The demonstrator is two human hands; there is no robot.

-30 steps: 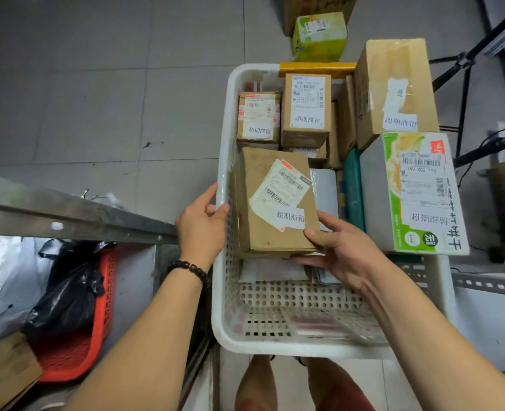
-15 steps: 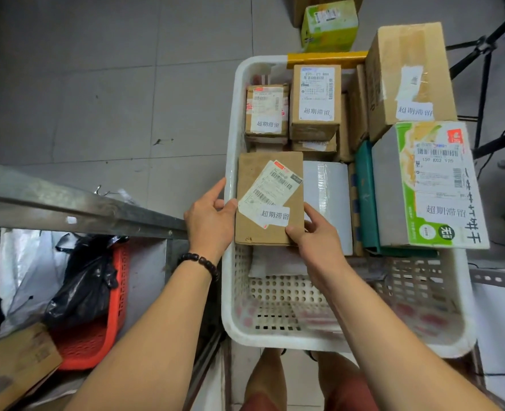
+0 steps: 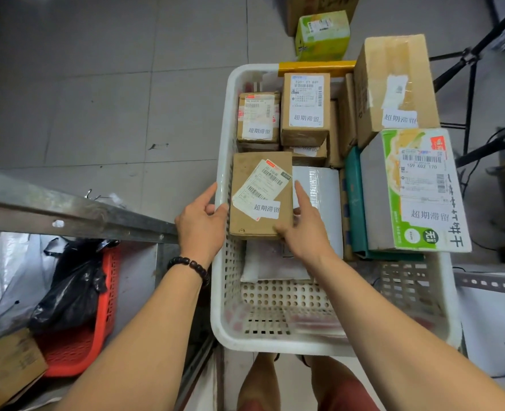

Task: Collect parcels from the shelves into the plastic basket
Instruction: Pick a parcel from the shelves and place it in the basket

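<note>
A white plastic basket (image 3: 220, 321) stands on the floor, holding several labelled parcels. A flat brown parcel (image 3: 246, 185) with a slanted white label lies at the basket's left side, on top of other packets. My left hand (image 3: 199, 223) holds the basket's left rim, thumb hooked over it beside that parcel. My right hand (image 3: 306, 229) touches the parcel's near right corner, with the index finger straight along its right edge. Behind it stand two small brown boxes (image 3: 304, 109). A tall brown box (image 3: 393, 84) and a green and white carton (image 3: 414, 191) fill the right side.
A metal shelf rail (image 3: 76, 212) runs across the left. Under it sit a red basket (image 3: 97, 307) with a black bag (image 3: 73, 289) and a cardboard box (image 3: 5, 366). A green box (image 3: 322, 34) lies on the floor beyond the basket. Tripod legs (image 3: 470, 72) stand at right.
The brown parcel has gone down flat into the basket's left side. My right hand has eased its hold, the index finger now lying straight. My left hand has stayed at the rim.
</note>
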